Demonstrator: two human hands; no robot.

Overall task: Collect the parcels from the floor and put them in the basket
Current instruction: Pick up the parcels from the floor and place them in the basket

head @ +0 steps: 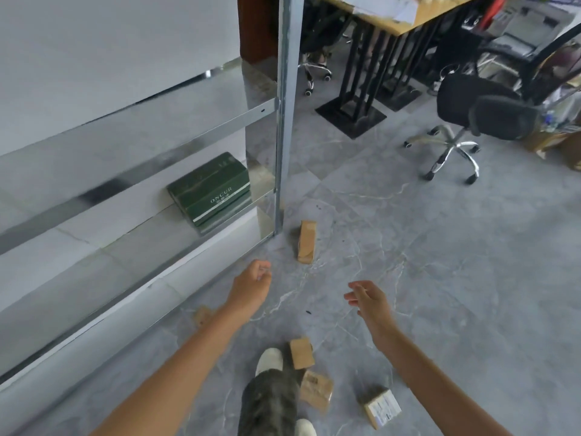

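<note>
Five parcels (316, 393) on floor (440, 278): centre parcel (306, 242) ahead of both hands, four lower in frame. Left hand (251, 286) and right hand (366, 298) loose, empty; grab centre parcel across narrow sides. Basket unseen.

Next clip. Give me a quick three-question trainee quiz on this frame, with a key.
1. True or false: the left hand is holding a parcel.
2. Multiple choice: the green box sits A) on the floor, B) on the low shelf, C) on the office chair.
3. Fill in: the parcel with the white label lies on the person's ____ side.
Key: 1 false; 2 B; 3 right.
</note>
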